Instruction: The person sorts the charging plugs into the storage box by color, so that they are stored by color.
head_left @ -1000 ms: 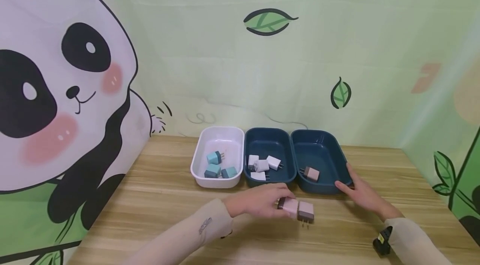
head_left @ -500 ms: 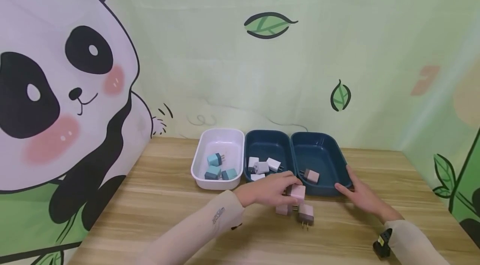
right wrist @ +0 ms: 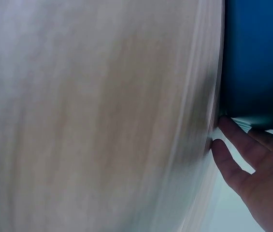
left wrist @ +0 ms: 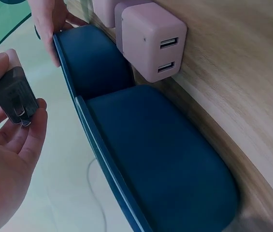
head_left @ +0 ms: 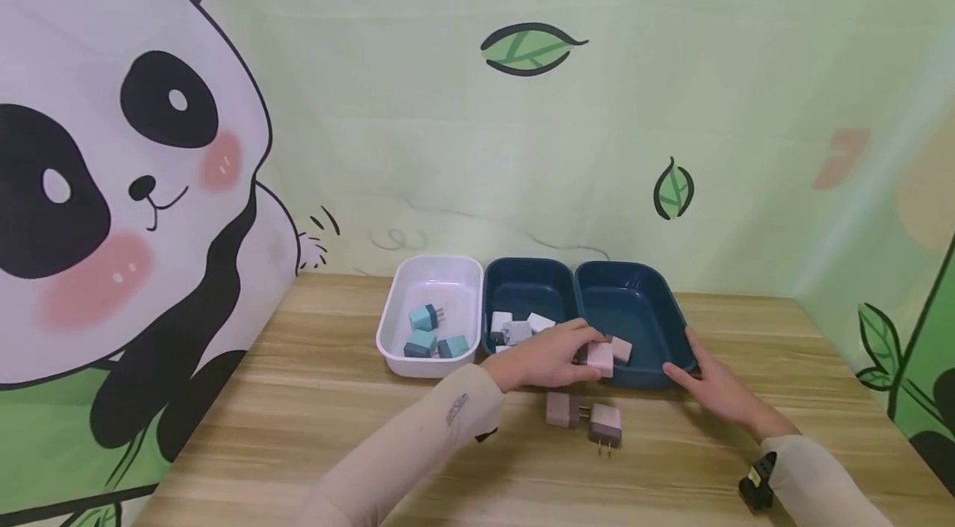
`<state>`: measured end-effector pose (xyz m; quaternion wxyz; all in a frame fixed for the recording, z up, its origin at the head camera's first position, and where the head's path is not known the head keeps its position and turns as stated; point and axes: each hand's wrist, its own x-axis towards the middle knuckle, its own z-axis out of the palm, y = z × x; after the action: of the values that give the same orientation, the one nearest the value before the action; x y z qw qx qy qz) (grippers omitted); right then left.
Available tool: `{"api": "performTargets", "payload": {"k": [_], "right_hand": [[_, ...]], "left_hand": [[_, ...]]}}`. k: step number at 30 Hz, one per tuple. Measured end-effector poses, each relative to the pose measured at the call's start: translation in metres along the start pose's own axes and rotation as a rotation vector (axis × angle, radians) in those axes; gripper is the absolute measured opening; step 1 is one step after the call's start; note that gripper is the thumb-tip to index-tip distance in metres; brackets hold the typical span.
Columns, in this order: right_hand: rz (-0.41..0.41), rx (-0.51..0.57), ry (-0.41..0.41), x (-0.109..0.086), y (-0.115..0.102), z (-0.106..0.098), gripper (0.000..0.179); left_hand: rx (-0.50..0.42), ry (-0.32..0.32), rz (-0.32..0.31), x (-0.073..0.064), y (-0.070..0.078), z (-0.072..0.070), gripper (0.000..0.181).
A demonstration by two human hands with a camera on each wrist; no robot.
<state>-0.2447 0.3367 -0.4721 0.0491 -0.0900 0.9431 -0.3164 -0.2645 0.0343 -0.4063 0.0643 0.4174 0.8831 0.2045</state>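
My left hand point(head_left: 548, 357) pinches a pink-and-dark-grey plug charger point(head_left: 600, 360) above the front edge of the right dark blue bin point(head_left: 634, 307). In the left wrist view, the prongs of this charger point(left wrist: 15, 94) stick out between thumb and fingers. Inside that bin lies another pink charger point(head_left: 621, 350), partly covered by the held one. My right hand point(head_left: 724, 386) rests against the bin's right front corner, fingers extended. On the table before the bins lie two more pink chargers, one on its side point(head_left: 561, 410) and one with prongs toward me point(head_left: 605, 421).
A white bin point(head_left: 388, 336) at left holds 3 teal chargers point(head_left: 422, 343). The middle dark blue bin point(head_left: 530, 266) contains several white chargers point(head_left: 515, 332), partly behind my left hand. All the bins stand side by side on the wooden table point(head_left: 336, 394), near a printed backdrop point(head_left: 448, 137).
My left hand has lifted a pink charger off the table and carried it up and right to the right bin's front edge. The right hand has stayed at that bin's corner.
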Motion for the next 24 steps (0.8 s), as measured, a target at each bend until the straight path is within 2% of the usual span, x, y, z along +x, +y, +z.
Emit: {"api": "performTargets", "payload": {"k": [9, 17, 24], "right_hand": [[0.001, -0.021, -0.001, -0.001, 0.002, -0.001, 0.091], [0.007, -0.024, -0.001, -0.001, -0.001, -0.002, 0.091], [0.003, -0.018, 0.0, -0.001, 0.0, -0.001, 0.09]], "left_hand": [[0.015, 0.084, -0.008, 0.02, 0.0, 0.004, 0.049], [0.002, 0.077, -0.077, 0.033, 0.002, 0.008, 0.048], [0.005, 0.087, -0.097, 0.043, 0.001, 0.015, 0.047]]}}
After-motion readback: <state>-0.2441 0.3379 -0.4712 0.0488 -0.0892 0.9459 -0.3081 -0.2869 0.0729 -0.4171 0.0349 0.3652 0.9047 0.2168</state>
